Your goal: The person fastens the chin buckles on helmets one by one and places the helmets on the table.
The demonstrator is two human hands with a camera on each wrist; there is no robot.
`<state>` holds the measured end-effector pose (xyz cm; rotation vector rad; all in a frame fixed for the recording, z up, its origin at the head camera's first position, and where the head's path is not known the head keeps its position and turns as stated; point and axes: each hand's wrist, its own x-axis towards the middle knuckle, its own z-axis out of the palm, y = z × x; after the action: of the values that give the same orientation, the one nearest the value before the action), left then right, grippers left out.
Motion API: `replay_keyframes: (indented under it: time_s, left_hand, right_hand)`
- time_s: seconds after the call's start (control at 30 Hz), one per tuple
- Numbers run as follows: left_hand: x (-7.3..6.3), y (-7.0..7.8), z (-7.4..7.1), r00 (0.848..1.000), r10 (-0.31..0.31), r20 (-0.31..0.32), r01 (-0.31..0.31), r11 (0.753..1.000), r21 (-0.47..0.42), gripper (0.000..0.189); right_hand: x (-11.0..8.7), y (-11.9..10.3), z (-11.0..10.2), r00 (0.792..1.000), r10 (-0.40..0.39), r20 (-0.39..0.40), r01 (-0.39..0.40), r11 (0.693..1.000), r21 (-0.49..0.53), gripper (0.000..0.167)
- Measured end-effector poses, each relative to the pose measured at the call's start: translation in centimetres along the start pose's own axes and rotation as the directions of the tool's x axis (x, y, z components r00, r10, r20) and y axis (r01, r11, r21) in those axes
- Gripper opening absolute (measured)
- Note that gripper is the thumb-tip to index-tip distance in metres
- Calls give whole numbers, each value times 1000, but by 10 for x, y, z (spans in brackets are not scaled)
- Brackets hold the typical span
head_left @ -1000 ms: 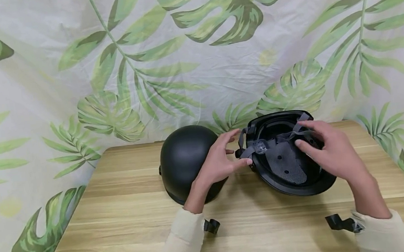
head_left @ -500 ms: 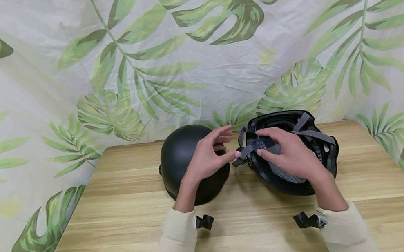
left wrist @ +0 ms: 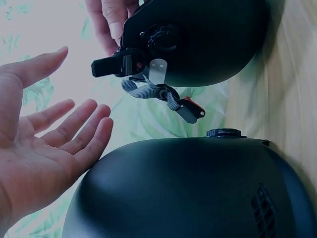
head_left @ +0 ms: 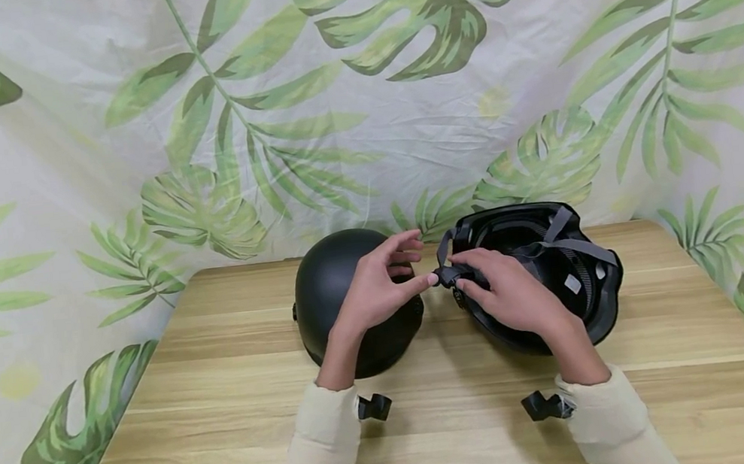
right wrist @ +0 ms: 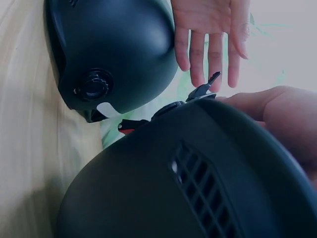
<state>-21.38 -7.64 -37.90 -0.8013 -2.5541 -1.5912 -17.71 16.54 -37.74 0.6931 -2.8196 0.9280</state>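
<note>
An upturned black helmet (head_left: 602, 317) rests on the table, its hollow facing up with grey straps (head_left: 577, 244) across it. At its left rim my right hand (head_left: 510, 289) pinches the chin strap between thumb and fingers, right beside a black buckle (head_left: 446, 276). My left hand (head_left: 378, 288) is held palm inward with fingers spread, its thumb tip close to the buckle in the head view. The left wrist view shows a gap between that hand (left wrist: 44, 148) and the buckle (left wrist: 109, 65). Below the buckle hangs a webbing loop (left wrist: 143, 88) ending in a red-and-black clip (left wrist: 190, 110).
A second black helmet (head_left: 331, 297) stands dome up on the wooden table (head_left: 226, 398), just left of the first and partly behind my left hand. A white label (head_left: 573, 284) shows inside the upturned helmet. A leaf-print cloth (head_left: 404, 145) hangs behind the table.
My right hand has moved left from the helmet's right inside to the buckle at its left rim. The grey mesh padding has gone from view, baring the white label. My left hand has drawn slightly left.
</note>
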Motion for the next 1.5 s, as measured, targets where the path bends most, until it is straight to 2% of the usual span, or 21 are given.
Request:
replay_keyframes:
  time_s: [0.37,0.87,1.2,1.33,1.5]
  left_hand:
    - [3,0,5,1000,-1,8,1,1000,4,68]
    - [3,-1,11,1000,-9,14,9,1000,-3,69]
    - [2,-4,20,999,-12,34,12,1000,4,69]
    - [3,-4,25,999,-14,48,13,1000,12,69]
    - [4,-6,32,999,-36,34,36,999,-12,69]
  right_hand:
    - [-2,3,0,993,65,-95,-63,998,28,33]
    - [-3,3,-5,985,66,-157,-60,997,45,32]
    - [-10,6,-19,978,87,-192,-72,994,85,33]
    - [-16,10,-29,973,97,-209,-83,994,76,36]
    - [-24,14,-42,963,94,-253,-84,995,51,37]
